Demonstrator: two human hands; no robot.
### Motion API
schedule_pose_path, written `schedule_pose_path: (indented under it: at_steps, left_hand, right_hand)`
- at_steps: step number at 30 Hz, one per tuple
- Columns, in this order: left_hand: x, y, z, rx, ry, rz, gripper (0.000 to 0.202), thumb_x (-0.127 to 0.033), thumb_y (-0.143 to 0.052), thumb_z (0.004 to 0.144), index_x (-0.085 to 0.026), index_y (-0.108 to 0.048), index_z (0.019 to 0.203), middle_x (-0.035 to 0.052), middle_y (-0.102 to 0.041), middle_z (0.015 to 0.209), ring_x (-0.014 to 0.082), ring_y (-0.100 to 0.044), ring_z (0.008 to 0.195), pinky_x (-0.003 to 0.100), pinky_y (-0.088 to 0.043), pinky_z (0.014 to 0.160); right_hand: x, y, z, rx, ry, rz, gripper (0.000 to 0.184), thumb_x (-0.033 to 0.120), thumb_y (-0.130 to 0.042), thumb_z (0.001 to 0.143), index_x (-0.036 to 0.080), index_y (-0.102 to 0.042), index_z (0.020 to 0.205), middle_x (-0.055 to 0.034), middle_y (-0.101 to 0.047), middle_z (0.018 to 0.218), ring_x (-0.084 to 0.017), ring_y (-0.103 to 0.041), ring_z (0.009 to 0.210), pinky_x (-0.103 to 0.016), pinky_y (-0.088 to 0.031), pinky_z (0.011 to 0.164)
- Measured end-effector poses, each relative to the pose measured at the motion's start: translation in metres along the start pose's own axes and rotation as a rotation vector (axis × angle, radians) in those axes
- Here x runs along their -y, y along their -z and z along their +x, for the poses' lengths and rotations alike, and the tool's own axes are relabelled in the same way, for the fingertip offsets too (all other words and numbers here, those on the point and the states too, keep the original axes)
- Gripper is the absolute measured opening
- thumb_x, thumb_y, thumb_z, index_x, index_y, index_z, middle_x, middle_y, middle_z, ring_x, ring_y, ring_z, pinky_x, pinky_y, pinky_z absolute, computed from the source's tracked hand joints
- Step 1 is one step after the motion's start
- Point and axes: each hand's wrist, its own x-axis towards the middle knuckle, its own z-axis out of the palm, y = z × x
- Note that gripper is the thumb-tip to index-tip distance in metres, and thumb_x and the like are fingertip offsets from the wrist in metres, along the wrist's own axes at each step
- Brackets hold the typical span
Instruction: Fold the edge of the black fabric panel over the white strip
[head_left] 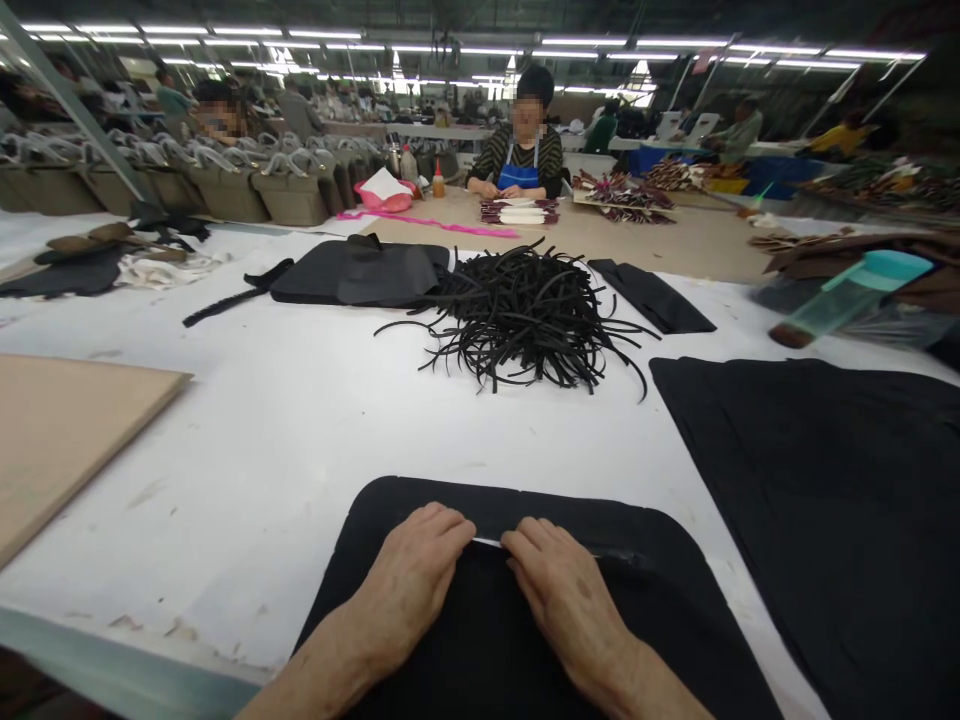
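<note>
A large black panel (465, 665) with rounded corners lies flat on the table just in front of me. My left hand (420, 570) and my right hand (559, 590) rest on its upper part, side by side, fingers curled and pressed together. Both grip the panel's material along a straight line running crosswise. Between my fingertips shows a thin white strip (487, 542); whether it is a backing or a gap, I cannot tell. My thumbs are mostly hidden. Further along the line, right of my right hand, the black surface looks shiny and slightly raised.
A heap of black strips (532, 310) lies beyond the panel, beside stacked black pieces (360, 270). More black sheets (832, 500) lie at right, near a teal-lidded bottle (847, 295). A beige board (82, 420) is at left. A co-worker (525, 150) sits opposite.
</note>
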Motion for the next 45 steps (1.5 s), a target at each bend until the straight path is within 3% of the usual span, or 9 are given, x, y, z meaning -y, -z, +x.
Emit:
schedule_pose_path:
  at_steps: [8, 16, 22, 29, 38, 45]
  left_hand:
    - [-0.006, -0.023, 0.008, -0.003, -0.046, 0.118, 0.022, -0.007, -0.039, 0.089, -0.018, -0.058, 0.086, 0.0034, -0.056, 0.085, 0.0200, -0.047, 0.082, 0.034, -0.045, 0.075]
    - [-0.004, -0.024, 0.009, -0.014, -0.031, 0.075, 0.026, -0.006, -0.038, 0.089, -0.017, -0.057, 0.101, 0.0040, -0.057, 0.090, 0.0208, -0.047, 0.085, 0.038, -0.045, 0.080]
    - [-0.004, -0.027, 0.008, -0.006, -0.033, 0.082, 0.021, -0.008, -0.040, 0.089, -0.017, -0.058, 0.084, 0.0036, -0.055, 0.086, 0.0205, -0.047, 0.083, 0.037, -0.045, 0.076]
    - [0.001, -0.024, 0.003, 0.039, -0.216, 0.201, 0.018, -0.005, -0.044, 0.085, -0.013, -0.057, 0.095, 0.0073, -0.055, 0.091, 0.0217, -0.049, 0.083, 0.039, -0.047, 0.078]
    - [-0.009, -0.034, 0.006, 0.059, -0.323, 0.354, 0.029, -0.005, -0.045, 0.084, -0.009, -0.053, 0.111, 0.0088, -0.059, 0.100, 0.0222, -0.053, 0.091, 0.035, -0.047, 0.085]
    - [-0.005, -0.042, 0.001, -0.025, -0.448, 0.556, 0.037, 0.000, -0.038, 0.080, -0.003, -0.053, 0.115, 0.0132, -0.060, 0.105, 0.0236, -0.054, 0.094, 0.035, -0.046, 0.088]
  right_hand:
    - [-0.006, -0.003, -0.005, -0.068, 0.031, -0.007, 0.015, 0.008, -0.048, 0.088, 0.020, -0.058, 0.086, -0.0018, -0.051, 0.080, -0.019, -0.045, 0.074, -0.032, -0.035, 0.066]
    - [-0.010, -0.007, -0.007, -0.073, 0.091, -0.027, 0.013, 0.009, -0.049, 0.088, 0.018, -0.058, 0.089, -0.0030, -0.052, 0.082, -0.020, -0.044, 0.075, -0.033, -0.034, 0.066]
    - [-0.010, -0.006, -0.008, -0.112, 0.130, -0.020, 0.016, 0.011, -0.044, 0.091, 0.018, -0.059, 0.092, -0.0040, -0.053, 0.083, -0.019, -0.045, 0.075, -0.033, -0.035, 0.066]
    - [-0.016, -0.003, -0.014, -0.091, 0.206, -0.048, 0.017, 0.012, -0.044, 0.090, 0.014, -0.058, 0.100, -0.0058, -0.055, 0.086, -0.020, -0.047, 0.076, -0.033, -0.039, 0.066]
    - [-0.015, -0.006, -0.014, -0.138, 0.285, -0.121, 0.028, 0.010, -0.032, 0.093, 0.010, -0.058, 0.104, -0.0077, -0.056, 0.084, -0.020, -0.047, 0.075, -0.033, -0.041, 0.066]
    - [-0.027, 0.000, -0.023, -0.092, 0.319, -0.126, 0.026, 0.009, -0.035, 0.092, 0.008, -0.058, 0.105, -0.0093, -0.057, 0.089, -0.021, -0.049, 0.079, -0.034, -0.044, 0.069]
